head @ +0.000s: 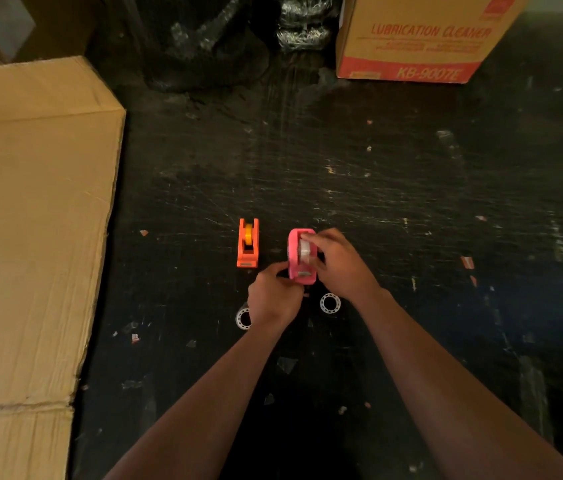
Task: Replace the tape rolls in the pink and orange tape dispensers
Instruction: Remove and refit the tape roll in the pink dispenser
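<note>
Both hands on pink dispenser (296, 258), mid black table (377, 202). Left hand (273, 296) pinches its near end. Right hand (339, 261) curled over clear tape roll (305, 249) inside. Orange dispenser (248, 243) just left, untouched. Two clear rolls (330, 303) nearer table's front edge.

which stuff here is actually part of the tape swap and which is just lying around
Part of the job:
- pink dispenser, held by left hand and right hand
- orange dispenser
- tape roll near the right wrist
- second tape roll, partly hidden by the left wrist

Just lying about:
- flat cardboard
- lubrication cleaner box
- scraps on the dark floor
</note>
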A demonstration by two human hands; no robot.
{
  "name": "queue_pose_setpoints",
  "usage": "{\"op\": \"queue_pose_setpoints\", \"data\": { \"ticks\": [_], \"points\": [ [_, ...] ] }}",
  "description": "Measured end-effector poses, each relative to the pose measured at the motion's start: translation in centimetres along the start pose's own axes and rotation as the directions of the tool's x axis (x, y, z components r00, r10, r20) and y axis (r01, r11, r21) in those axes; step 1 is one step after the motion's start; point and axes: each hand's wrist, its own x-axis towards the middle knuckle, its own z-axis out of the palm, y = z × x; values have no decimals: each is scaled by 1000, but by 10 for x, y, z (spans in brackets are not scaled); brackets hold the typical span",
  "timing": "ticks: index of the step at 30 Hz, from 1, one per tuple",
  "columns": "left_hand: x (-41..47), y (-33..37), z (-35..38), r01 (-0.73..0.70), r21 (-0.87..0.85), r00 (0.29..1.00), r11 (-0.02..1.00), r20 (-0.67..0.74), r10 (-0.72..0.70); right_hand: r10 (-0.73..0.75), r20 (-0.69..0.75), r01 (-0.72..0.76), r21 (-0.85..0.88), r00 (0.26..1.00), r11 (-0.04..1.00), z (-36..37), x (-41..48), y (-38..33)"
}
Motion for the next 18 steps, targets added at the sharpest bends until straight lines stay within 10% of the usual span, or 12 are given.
{"op": "queue_pose_setpoints", "data": {
  "ticks": [18],
  "points": [
    [14,-10,9,-226,-66,974,972,-50,223,151,-43,-139,209,988,968,6,-3,7]
  ]
}}
